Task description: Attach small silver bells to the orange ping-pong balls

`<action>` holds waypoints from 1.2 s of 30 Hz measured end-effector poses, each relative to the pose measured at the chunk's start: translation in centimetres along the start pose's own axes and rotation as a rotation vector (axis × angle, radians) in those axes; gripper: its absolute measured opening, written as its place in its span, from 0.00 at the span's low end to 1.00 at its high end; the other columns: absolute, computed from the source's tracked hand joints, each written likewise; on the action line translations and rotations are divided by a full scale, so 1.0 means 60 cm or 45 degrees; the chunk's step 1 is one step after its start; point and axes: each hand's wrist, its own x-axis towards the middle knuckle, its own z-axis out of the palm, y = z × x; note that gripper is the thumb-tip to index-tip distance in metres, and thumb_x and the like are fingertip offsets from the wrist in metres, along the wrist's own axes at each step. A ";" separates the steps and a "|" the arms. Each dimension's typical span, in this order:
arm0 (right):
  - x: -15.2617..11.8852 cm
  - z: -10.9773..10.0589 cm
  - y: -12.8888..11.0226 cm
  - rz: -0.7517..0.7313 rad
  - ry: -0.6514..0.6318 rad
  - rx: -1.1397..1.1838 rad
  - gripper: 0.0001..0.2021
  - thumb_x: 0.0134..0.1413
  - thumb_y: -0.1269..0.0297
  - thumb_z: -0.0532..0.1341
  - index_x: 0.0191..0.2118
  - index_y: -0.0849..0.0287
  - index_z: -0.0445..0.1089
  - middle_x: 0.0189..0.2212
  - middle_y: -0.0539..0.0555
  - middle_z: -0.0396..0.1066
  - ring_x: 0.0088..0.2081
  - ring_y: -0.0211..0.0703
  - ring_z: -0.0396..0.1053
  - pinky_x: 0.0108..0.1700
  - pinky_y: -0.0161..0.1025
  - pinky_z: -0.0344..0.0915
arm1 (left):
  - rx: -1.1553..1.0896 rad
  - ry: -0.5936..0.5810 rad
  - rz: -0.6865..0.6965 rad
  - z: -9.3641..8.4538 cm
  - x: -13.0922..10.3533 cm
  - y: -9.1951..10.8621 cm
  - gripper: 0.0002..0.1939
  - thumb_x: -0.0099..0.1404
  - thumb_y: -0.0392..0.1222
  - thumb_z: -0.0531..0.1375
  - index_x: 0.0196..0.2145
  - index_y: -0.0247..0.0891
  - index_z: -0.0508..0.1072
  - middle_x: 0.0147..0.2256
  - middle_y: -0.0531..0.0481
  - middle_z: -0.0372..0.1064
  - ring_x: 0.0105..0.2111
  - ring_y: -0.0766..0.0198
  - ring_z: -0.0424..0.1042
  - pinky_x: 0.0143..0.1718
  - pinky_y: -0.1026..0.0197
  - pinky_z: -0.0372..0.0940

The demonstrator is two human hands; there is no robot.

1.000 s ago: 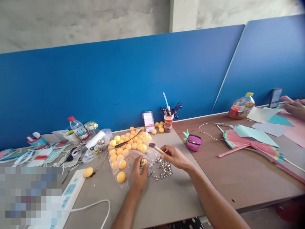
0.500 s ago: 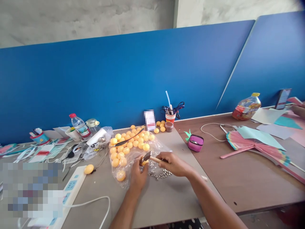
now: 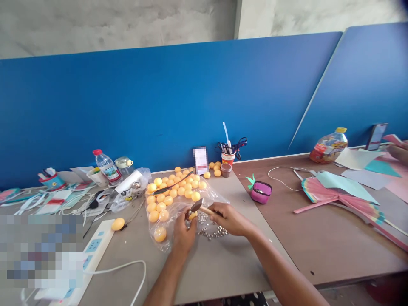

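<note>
My right hand [image 3: 230, 219] is closed around the wooden handle of a small hammer [image 3: 207, 210]. The dark hammer head lies right over the fingertips of my left hand [image 3: 185, 233]. Those fingers are wrapped round an orange ping-pong ball [image 3: 193, 216], of which only a little shows. Just in front of my hands, small shiny metal pieces [image 3: 213, 233] are strewn on the table. Beyond and left of my left hand, a clear plastic bag [image 3: 178, 208] lies with many orange ping-pong balls [image 3: 174, 193] in or on it, and a thin dark strip across them.
A white power strip [image 3: 95, 250] and a loose orange ball [image 3: 117, 224] are at left, near a water bottle [image 3: 107, 166]. A cup of pens [image 3: 228, 157] stands at the back. Rightward are a purple pouch [image 3: 261, 192], a pink fan [image 3: 339, 196] and another person's hand [image 3: 398, 153].
The hammer head has shifted slightly left and up over my left fingertips. The camera view has moved a little. Both grips stay the same.
</note>
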 end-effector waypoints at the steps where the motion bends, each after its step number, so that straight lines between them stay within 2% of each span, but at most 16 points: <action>1: 0.001 0.001 0.000 -0.010 -0.002 -0.021 0.06 0.54 0.69 0.54 0.29 0.59 0.66 0.27 0.49 0.67 0.28 0.36 0.60 0.29 0.33 0.54 | -0.002 -0.009 -0.011 0.000 0.000 0.000 0.17 0.60 0.43 0.58 0.47 0.37 0.70 0.43 0.42 0.74 0.40 0.56 0.73 0.45 0.51 0.68; 3: 0.002 0.000 0.000 -0.015 0.005 -0.015 0.06 0.54 0.69 0.55 0.29 0.59 0.67 0.27 0.50 0.67 0.28 0.37 0.61 0.30 0.33 0.54 | -0.009 -0.015 -0.020 -0.001 0.001 0.000 0.17 0.61 0.43 0.58 0.47 0.37 0.70 0.43 0.42 0.74 0.40 0.56 0.74 0.44 0.51 0.68; 5: 0.003 -0.004 0.004 0.007 0.078 0.042 0.06 0.54 0.67 0.55 0.33 0.59 0.69 0.27 0.50 0.67 0.28 0.37 0.62 0.29 0.33 0.55 | -0.013 0.006 0.003 -0.003 0.002 0.002 0.17 0.62 0.43 0.57 0.48 0.38 0.69 0.45 0.41 0.74 0.43 0.55 0.73 0.46 0.50 0.68; 8: 0.007 -0.015 0.024 0.095 0.395 0.016 0.08 0.55 0.66 0.55 0.38 0.60 0.69 0.30 0.52 0.68 0.30 0.40 0.64 0.32 0.34 0.58 | 0.026 0.010 0.068 -0.007 0.002 0.005 0.17 0.63 0.42 0.56 0.49 0.40 0.71 0.48 0.42 0.73 0.49 0.54 0.71 0.52 0.48 0.65; 10: 0.012 -0.021 0.046 0.222 0.625 -0.102 0.09 0.54 0.66 0.57 0.40 0.60 0.69 0.34 0.54 0.69 0.34 0.42 0.65 0.36 0.36 0.59 | 0.055 -0.041 0.094 -0.009 0.003 0.006 0.15 0.64 0.42 0.55 0.48 0.41 0.73 0.48 0.44 0.73 0.51 0.54 0.69 0.54 0.48 0.63; 11: 0.014 -0.023 0.059 0.306 0.683 -0.169 0.09 0.53 0.67 0.57 0.41 0.61 0.69 0.36 0.55 0.69 0.35 0.43 0.66 0.37 0.37 0.60 | 0.062 -0.061 0.108 -0.010 0.003 0.007 0.15 0.64 0.42 0.55 0.47 0.42 0.73 0.48 0.44 0.73 0.52 0.54 0.69 0.55 0.48 0.63; 16: 0.022 -0.027 0.105 0.577 0.556 -0.448 0.10 0.54 0.69 0.56 0.43 0.61 0.69 0.42 0.58 0.69 0.39 0.44 0.68 0.38 0.36 0.58 | 0.007 -0.037 0.244 -0.011 0.006 0.008 0.12 0.64 0.43 0.55 0.43 0.41 0.73 0.45 0.44 0.74 0.49 0.55 0.70 0.52 0.50 0.65; 22: 0.023 -0.019 0.115 0.781 0.419 -0.620 0.10 0.58 0.68 0.54 0.44 0.60 0.68 0.45 0.60 0.67 0.40 0.44 0.70 0.36 0.36 0.58 | -0.037 -0.101 0.249 -0.012 0.006 0.007 0.11 0.67 0.43 0.51 0.38 0.41 0.73 0.40 0.46 0.74 0.43 0.57 0.72 0.48 0.53 0.67; 28: 0.025 -0.008 0.116 0.822 0.342 -0.698 0.10 0.58 0.70 0.53 0.44 0.61 0.68 0.45 0.62 0.68 0.39 0.45 0.71 0.37 0.38 0.59 | -0.059 -0.138 0.228 -0.017 0.008 0.016 0.11 0.66 0.42 0.51 0.36 0.40 0.73 0.40 0.46 0.72 0.45 0.58 0.70 0.49 0.54 0.65; 31: 0.026 -0.004 0.115 0.790 0.319 -0.783 0.10 0.57 0.72 0.54 0.41 0.64 0.70 0.42 0.63 0.70 0.42 0.48 0.69 0.40 0.39 0.59 | -0.078 -0.162 0.218 -0.017 0.009 0.013 0.11 0.66 0.42 0.51 0.36 0.40 0.73 0.40 0.46 0.73 0.43 0.58 0.70 0.47 0.54 0.67; 33: 0.026 -0.004 0.114 0.767 0.363 -0.808 0.10 0.56 0.72 0.55 0.40 0.64 0.71 0.41 0.65 0.71 0.45 0.51 0.68 0.43 0.41 0.59 | -0.077 -0.163 0.214 -0.016 0.008 0.009 0.11 0.66 0.42 0.52 0.36 0.40 0.73 0.40 0.46 0.73 0.42 0.58 0.71 0.46 0.54 0.67; 36: 0.027 -0.006 0.105 0.619 0.558 -0.671 0.11 0.56 0.69 0.56 0.43 0.63 0.71 0.42 0.64 0.70 0.44 0.50 0.67 0.44 0.40 0.60 | -0.084 -0.144 0.184 -0.014 0.008 0.004 0.11 0.65 0.43 0.52 0.35 0.41 0.74 0.40 0.46 0.73 0.42 0.57 0.71 0.46 0.53 0.67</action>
